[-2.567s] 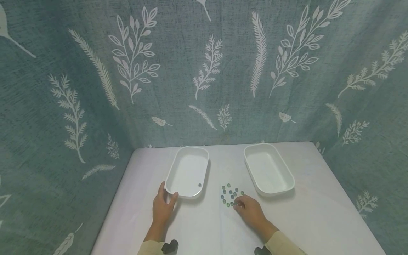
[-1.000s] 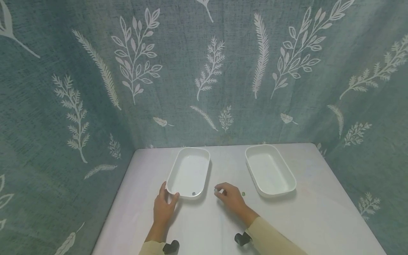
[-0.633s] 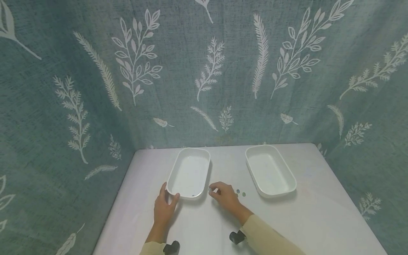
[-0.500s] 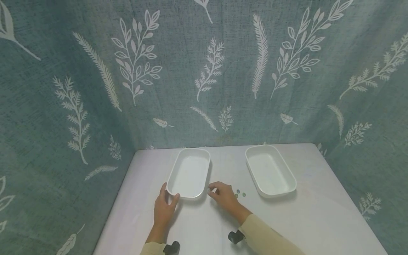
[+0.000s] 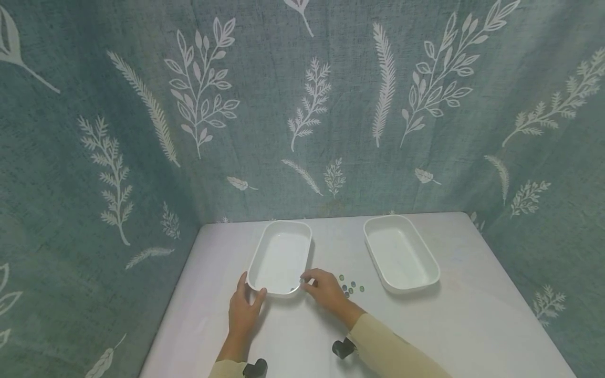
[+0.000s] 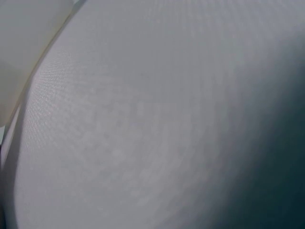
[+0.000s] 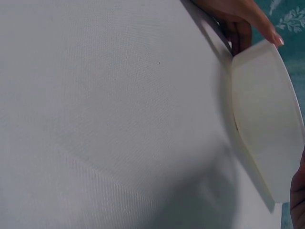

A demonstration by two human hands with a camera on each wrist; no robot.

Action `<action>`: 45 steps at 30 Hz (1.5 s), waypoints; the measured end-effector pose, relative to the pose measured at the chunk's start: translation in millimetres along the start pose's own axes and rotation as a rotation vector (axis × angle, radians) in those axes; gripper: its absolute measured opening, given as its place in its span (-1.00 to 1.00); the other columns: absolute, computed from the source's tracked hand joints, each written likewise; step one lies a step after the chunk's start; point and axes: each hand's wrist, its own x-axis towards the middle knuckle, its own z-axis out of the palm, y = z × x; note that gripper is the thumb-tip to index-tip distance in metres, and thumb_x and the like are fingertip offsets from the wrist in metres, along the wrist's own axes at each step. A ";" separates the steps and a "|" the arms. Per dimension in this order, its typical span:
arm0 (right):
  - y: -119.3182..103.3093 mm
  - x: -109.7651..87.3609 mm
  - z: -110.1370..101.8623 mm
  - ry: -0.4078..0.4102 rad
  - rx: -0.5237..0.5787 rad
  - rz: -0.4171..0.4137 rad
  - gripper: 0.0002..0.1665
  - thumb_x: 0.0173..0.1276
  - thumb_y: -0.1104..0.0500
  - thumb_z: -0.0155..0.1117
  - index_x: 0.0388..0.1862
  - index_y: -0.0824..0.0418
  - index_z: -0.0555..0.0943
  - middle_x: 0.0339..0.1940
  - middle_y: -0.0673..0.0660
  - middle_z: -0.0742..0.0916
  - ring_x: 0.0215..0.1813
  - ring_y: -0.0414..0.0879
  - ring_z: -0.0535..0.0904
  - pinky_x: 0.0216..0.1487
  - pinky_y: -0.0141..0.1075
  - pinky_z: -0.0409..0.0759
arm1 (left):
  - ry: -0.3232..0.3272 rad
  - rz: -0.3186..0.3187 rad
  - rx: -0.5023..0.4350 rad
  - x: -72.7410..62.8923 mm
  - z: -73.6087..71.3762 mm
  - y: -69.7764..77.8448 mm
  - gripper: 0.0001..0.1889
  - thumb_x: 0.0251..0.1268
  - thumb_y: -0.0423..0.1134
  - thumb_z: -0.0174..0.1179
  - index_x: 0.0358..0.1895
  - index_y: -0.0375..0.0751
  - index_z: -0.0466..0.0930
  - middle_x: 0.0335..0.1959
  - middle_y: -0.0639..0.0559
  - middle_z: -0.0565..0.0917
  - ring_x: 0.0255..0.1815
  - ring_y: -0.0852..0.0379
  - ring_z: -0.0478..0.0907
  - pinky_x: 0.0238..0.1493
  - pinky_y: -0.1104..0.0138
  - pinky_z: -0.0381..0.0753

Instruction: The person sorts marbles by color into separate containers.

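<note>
In the head view my left hand (image 5: pixel 243 311) holds the near left corner of a white rectangular tray (image 5: pixel 279 252), thumb at the front rim, fingers along the side. The right wrist view also has this hand (image 7: pixel 238 16), its thumb over the rim of the tray (image 7: pixel 264 95). With thumb and forefinger, my right hand (image 5: pixel 326 290) pinches a small glass bead (image 5: pixel 302 281) at the tray's near right corner. Inside, close to the front wall, lies a small dark bead (image 5: pixel 292 289). Several green and blue glass beads (image 5: pixel 351 291) lie right of my right hand.
A second white tray (image 5: pixel 399 252) stands farther right on the white-covered table (image 5: pixel 472 315). Behind and beside the table hang green curtains (image 5: pixel 264 105) with white leaf prints. The left wrist view has mostly white cloth (image 6: pixel 133 119).
My right hand has gone from the loose beads leftward to the left tray's rim, carrying a bead. More beads on the table are uncovered behind it. My left hand keeps its hold.
</note>
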 end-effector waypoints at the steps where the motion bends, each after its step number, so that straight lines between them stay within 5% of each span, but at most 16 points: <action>1: -0.7 0.1 0.7 -0.002 -0.002 -0.004 -0.74 0.37 0.02 0.27 0.01 -0.01 0.64 -0.16 -0.18 0.67 -0.28 -0.30 0.50 -0.33 -0.42 0.55 | 0.000 0.000 -0.003 -0.4 -0.4 0.5 -0.13 0.24 0.19 0.25 0.50 -0.12 0.12 0.41 -0.17 0.35 0.39 -0.22 0.26 0.36 -0.17 0.14; 45: -2.9 4.2 11.0 -0.070 -0.018 0.010 -0.74 0.39 -0.06 0.23 -0.08 0.01 0.67 -0.35 -0.24 0.61 -0.36 -0.28 0.49 -0.36 -0.40 0.54 | -0.030 -0.078 0.052 -1.8 -0.1 0.4 -0.11 0.24 0.20 0.23 0.52 -0.11 0.06 0.42 -0.22 0.31 0.39 -0.28 0.24 0.34 -0.20 0.16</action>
